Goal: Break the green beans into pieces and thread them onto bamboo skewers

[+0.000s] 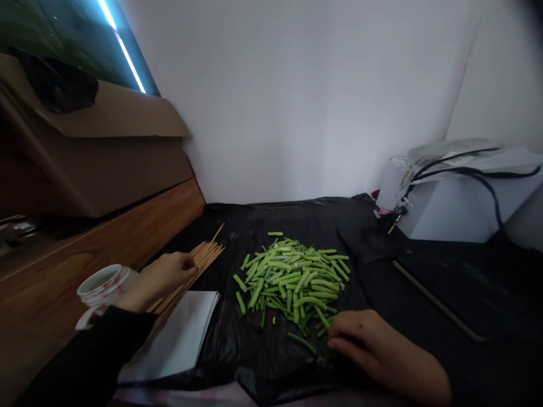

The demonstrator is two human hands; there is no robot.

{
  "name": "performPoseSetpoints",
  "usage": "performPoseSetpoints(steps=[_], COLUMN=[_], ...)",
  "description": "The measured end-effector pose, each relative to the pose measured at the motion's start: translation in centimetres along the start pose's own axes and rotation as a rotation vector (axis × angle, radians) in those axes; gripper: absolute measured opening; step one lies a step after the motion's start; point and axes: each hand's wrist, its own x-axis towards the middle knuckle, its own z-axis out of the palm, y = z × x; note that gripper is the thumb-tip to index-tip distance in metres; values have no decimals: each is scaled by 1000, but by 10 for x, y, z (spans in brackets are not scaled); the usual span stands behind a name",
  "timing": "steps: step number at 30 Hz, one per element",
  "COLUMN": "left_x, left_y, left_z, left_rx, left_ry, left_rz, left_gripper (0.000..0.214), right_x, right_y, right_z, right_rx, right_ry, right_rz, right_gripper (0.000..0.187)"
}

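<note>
A loose pile of cut green bean pieces (297,277) lies on the black plastic sheet (254,356) in front of me. At its lower right edge is my right hand (373,345), fingers bent and tips brought together beside a bean piece; whatever they pinch is hidden. On the left, a bundle of thin bamboo skewers (207,254) lies slantwise, with one skewer sticking out past the rest. My left hand (169,271) rests over the bundle with its fingers closed at the skewers, their tips partly out of sight.
A white folded sheet or pad (182,333) lies under my left forearm, beside a white patterned mug (106,285). Further left stands a large cardboard box (127,164). At right are a white box (445,209) with black cables and a thin dark strip (436,299). A white wall closes the back.
</note>
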Motion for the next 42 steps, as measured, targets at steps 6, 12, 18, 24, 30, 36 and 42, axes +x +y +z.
performPoseSetpoints(steps=[6,12,18,24,30,36,42], left_x=[-16,-16,10,25,26,27,25], left_y=[76,173,183,151,145,130,130], left_z=[-44,10,43,80,91,89,94], left_rx=[-650,-972,-1070,-664,-682,-762,-1200], left_ry=[-118,-281,-24,247,133,46,83], left_rz=[248,516,469,393,395,418,189], left_gripper=[31,28,26,17,16,15,17], right_x=[46,107,119,110,108,104,99], right_y=[-1,-25,-7,39,56,56,49], right_z=[-27,-34,-64,-75,-21,-9,-3], right_rx=[275,675,899,275,-640,-724,-697], right_ry=[150,343,588,526,465,610,668], right_rz=[34,-26,-31,94,13,-143,-302], right_gripper=[31,33,30,34,27,27,31])
